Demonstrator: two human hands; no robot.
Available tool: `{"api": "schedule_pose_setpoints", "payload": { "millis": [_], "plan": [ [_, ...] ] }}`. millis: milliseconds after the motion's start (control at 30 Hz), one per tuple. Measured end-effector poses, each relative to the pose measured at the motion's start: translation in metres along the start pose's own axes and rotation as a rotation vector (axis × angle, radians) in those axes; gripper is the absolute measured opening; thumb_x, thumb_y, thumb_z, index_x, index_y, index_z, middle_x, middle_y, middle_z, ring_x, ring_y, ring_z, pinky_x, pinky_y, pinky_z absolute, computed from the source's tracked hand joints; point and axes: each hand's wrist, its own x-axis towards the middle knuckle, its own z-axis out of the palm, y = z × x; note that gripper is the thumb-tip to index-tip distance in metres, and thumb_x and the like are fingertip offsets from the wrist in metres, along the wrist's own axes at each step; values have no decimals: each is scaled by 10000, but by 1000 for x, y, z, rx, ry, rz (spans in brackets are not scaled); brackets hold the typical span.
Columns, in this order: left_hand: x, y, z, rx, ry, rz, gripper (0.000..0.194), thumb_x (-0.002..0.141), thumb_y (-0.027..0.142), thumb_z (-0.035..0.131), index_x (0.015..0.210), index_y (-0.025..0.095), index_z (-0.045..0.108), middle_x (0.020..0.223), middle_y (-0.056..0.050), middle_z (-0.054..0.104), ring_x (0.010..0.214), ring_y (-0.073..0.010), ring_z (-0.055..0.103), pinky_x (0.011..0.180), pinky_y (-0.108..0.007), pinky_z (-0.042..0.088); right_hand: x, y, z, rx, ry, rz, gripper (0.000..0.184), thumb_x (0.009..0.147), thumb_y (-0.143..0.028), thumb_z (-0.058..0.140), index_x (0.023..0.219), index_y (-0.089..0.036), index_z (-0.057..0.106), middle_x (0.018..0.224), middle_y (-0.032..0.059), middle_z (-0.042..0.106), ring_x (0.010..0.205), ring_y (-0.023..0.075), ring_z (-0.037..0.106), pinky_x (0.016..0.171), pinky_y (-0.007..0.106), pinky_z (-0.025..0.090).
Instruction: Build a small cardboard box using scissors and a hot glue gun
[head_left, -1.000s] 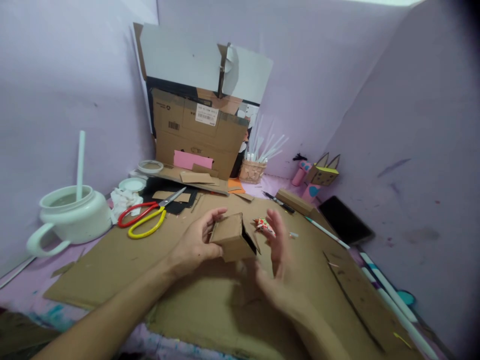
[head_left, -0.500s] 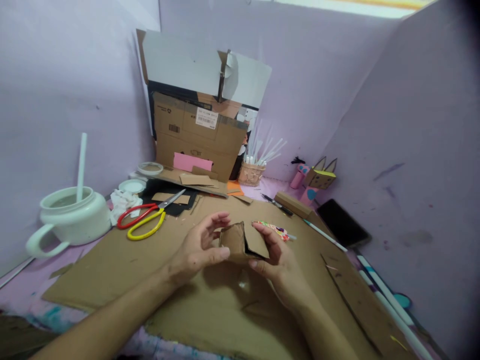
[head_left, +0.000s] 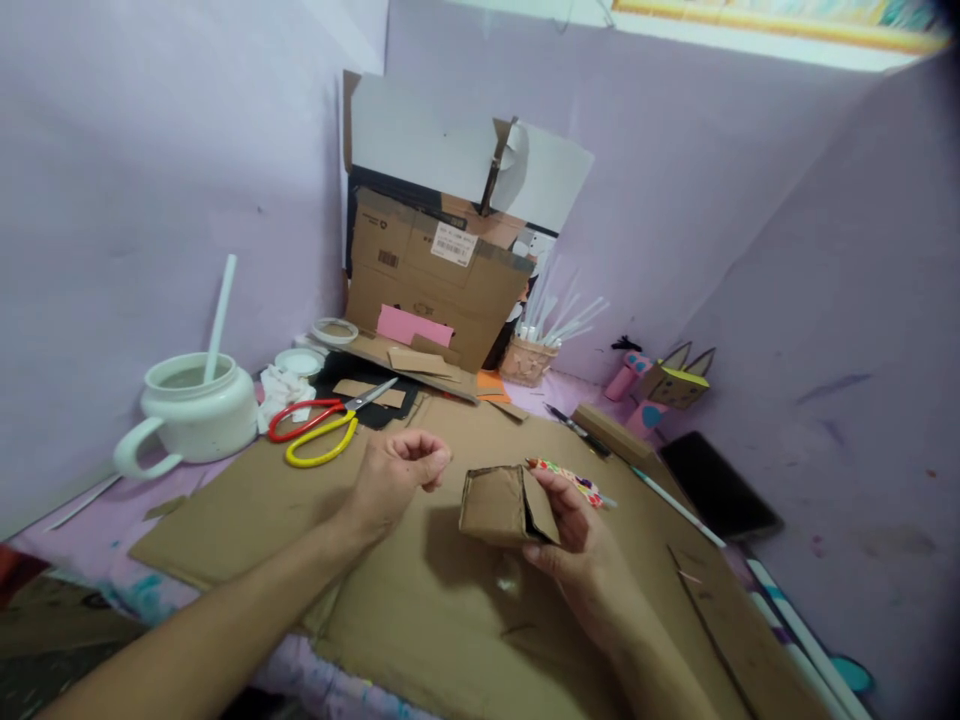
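My right hand [head_left: 577, 530] grips a small folded cardboard box [head_left: 504, 505] and holds it a little above the large flat cardboard sheet [head_left: 420, 620]. To the left of the box, apart from it, my left hand [head_left: 394, 482] hovers with its fingers curled in and nothing visible in them. A colourful patterned pen-like object [head_left: 571, 478] lies on the sheet just behind my right hand.
Red and yellow scissors [head_left: 324, 430] lie at the back left, beside a white pot [head_left: 199, 405] with a stick in it. An open carton [head_left: 439, 270], a basket of white sticks [head_left: 529, 358], a cardboard figure [head_left: 664, 385] and a dark tablet [head_left: 716, 485] stand around the back and right.
My left hand has let go of the box and pulled back to the left, curling shut. My right hand took hold of the box. The camera view shifted left.
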Motion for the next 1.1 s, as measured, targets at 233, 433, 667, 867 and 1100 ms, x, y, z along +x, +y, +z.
{"api": "schedule_pose_setpoints", "payload": {
  "millis": [233,433,667,867,1100],
  "plan": [
    [4,-5,-7,41,-67,-39,301,654,341,589,441,169,463,315,84,341,313,-37,246,358,-193,159,-2,-3,4,58,55,88,556,549,-355,812,1051,-241,601,1163,92,623,1085,296,570,912,433,458],
    [4,-4,-6,41,-10,-30,448,696,386,553,389,201,284,327,96,241,324,-34,182,363,-208,138,1,8,0,-96,136,42,569,571,-414,795,1080,-243,607,1214,98,599,1086,300,569,810,398,514],
    [3,0,3,96,-14,-27,146,524,235,680,633,148,636,545,24,589,523,-97,500,523,-210,383,1,4,10,-127,121,13,514,549,-266,786,1022,-235,587,1085,77,651,910,252,650,726,359,547],
    [5,-3,0,174,-43,-75,166,540,266,689,516,142,582,454,30,536,445,-78,437,464,-201,332,-4,-3,15,-202,77,17,618,550,-178,749,1130,-233,541,1261,106,552,1086,268,577,835,381,519],
    [8,-10,-9,278,15,-23,513,751,438,560,406,201,264,356,93,221,345,-48,176,371,-217,132,-5,-6,16,-215,-1,36,713,563,-180,752,1216,-261,478,1337,102,503,1167,278,534,893,402,489]
  ]
}}
